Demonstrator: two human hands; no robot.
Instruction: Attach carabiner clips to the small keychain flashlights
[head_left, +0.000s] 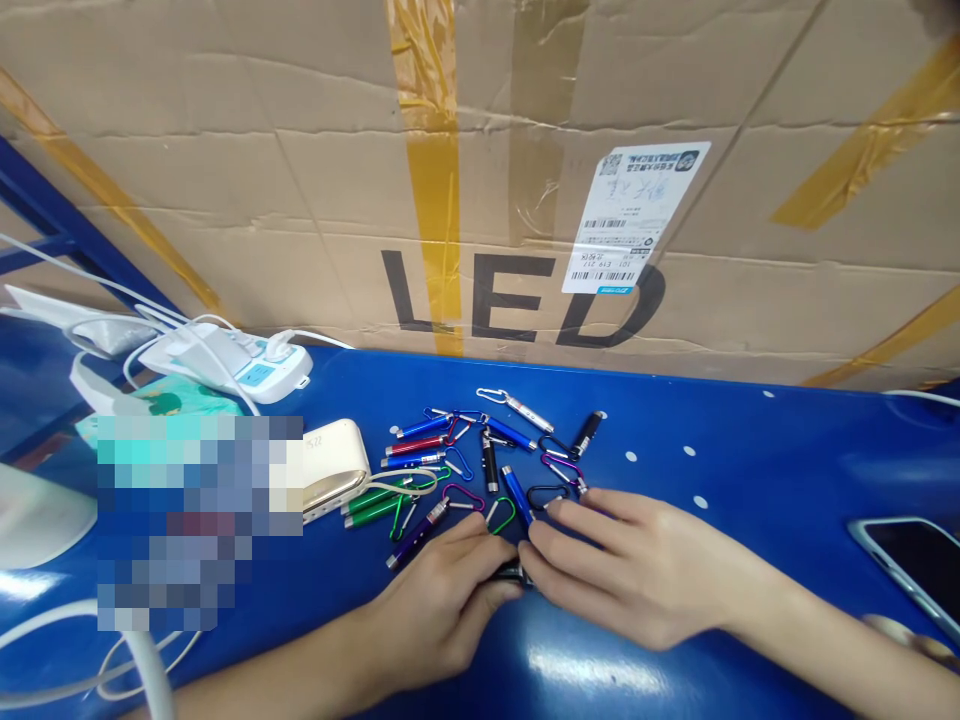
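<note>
I've got left hand (442, 600) and right hand (637, 570) pinching one black flashlight (512, 574). Eleven more lie on the blue table (750, 450) before a taped carton (300, 170).

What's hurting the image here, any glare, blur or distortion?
In the head view, bright glare lies on the blue table, a pixelated patch hides part of the left side, and the wide lens appears to bow the table's far edge and the cardboard box. The flashlights look reasonably sharp.
</note>
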